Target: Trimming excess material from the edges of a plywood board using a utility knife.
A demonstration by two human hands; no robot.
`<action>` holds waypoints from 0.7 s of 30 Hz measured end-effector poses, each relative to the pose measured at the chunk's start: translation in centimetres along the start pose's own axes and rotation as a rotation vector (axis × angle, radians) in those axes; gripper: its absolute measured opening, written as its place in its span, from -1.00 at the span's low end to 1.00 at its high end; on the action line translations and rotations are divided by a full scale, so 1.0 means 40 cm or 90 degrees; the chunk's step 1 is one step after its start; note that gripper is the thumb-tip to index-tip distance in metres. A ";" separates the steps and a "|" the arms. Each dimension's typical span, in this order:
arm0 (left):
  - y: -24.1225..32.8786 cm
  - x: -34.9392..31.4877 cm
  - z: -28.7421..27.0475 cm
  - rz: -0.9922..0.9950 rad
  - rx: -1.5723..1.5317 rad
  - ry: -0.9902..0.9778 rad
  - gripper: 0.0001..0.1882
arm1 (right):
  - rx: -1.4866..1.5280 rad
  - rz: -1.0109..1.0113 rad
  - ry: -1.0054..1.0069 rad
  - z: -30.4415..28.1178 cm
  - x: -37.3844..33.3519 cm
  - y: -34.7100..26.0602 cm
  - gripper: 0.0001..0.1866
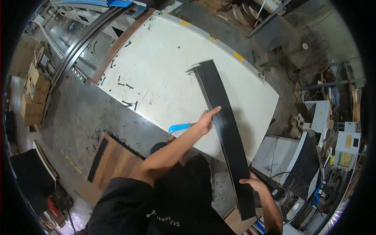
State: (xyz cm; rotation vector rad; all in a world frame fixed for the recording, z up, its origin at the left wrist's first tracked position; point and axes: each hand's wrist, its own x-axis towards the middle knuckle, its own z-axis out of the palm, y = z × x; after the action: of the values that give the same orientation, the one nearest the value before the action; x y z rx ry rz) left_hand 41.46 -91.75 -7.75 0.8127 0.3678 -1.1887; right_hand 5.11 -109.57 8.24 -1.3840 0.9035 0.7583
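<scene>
A long black plank [223,121] lies slantwise across my view, its far end over the white table and its near end by my right side. Thin parallel edges along its left side look like several layers, unevenly set at the far end. My left hand [206,120] grips its left edge near the middle, thumb on top. Near the close end, my right hand [253,182] holds the right edge, thumb over the top face. Beside my left forearm, at the table's near edge, is a blue-handled tool [179,128]; my arm partly covers it, so its kind is unclear.
Small black offcuts [129,105] are scattered on the left of the white tabletop [164,66]. A wood-patterned board [115,156] is at lower left. A floor fan [280,192] stands close to my right arm, another fan [304,46] at far right. Cardboard boxes [33,98] stand left.
</scene>
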 end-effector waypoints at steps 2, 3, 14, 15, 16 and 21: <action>-0.023 -0.052 -0.037 0.056 -0.052 0.010 -0.31 | -0.154 -0.010 0.004 -0.024 -0.021 -0.044 0.26; -0.017 -0.104 -0.051 0.047 -0.038 0.037 -0.32 | -0.205 -0.032 -0.011 -0.029 -0.024 -0.076 0.27; -0.399 -0.443 -0.339 0.142 -0.115 -0.017 0.02 | -0.810 -0.294 0.055 -0.289 0.163 -0.128 0.20; -0.453 -0.445 -0.347 0.108 -0.106 -0.004 0.13 | -0.856 -0.324 0.068 -0.314 0.181 -0.115 0.15; -0.500 -0.443 -0.353 0.078 -0.095 0.010 0.23 | -0.903 -0.359 0.082 -0.340 0.203 -0.109 0.10; -0.677 -0.389 -0.312 0.130 -0.124 0.076 0.22 | -0.931 -0.430 0.071 -0.436 0.305 -0.061 0.04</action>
State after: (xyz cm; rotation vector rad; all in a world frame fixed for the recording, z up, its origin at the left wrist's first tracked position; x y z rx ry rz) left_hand 12.86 -76.03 -15.90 0.7337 0.4801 -0.9019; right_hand 11.55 -127.88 -0.79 -2.7962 -0.2794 0.7876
